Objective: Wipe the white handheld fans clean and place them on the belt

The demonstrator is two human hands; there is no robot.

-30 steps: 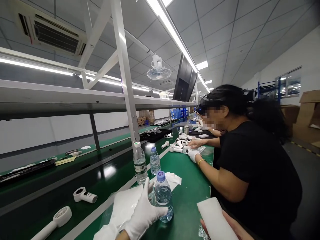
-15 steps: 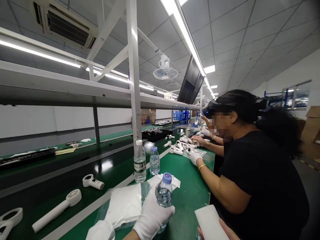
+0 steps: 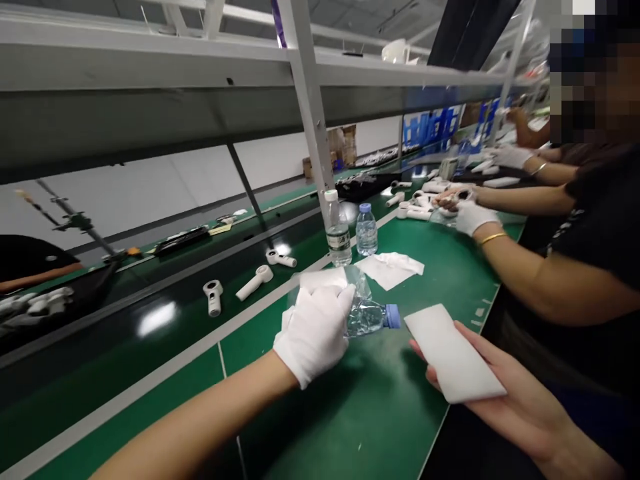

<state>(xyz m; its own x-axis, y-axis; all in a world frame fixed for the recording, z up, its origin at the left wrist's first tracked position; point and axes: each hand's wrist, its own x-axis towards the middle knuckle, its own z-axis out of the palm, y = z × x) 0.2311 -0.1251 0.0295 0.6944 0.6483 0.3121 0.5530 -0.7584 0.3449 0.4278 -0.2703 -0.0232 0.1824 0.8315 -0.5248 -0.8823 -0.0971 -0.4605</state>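
My left hand (image 3: 314, 331), in a white glove, is closed round a small clear water bottle (image 3: 373, 316) with a blue cap. The bottle is tipped on its side, cap pointing right, held above the green bench (image 3: 360, 413). My bare right hand (image 3: 505, 387) holds a flat white pad (image 3: 453, 352) near the bench's front edge, fingers under it. The bottle cap sits just left of the pad. A clear bag with white cloths (image 3: 327, 279) lies behind my left hand.
Two upright water bottles (image 3: 339, 230) stand beside a shelf post (image 3: 313, 127). A white cloth (image 3: 390, 268) lies near them. White handheld devices (image 3: 254, 283) ride the dark conveyor (image 3: 165, 313). A co-worker's arm (image 3: 530, 263) and gloved hand (image 3: 471, 217) work at the right.
The view has dropped toward the bench. My left hand lifted the bottle and tipped it from upright onto its side, toward the white pad in my right hand.
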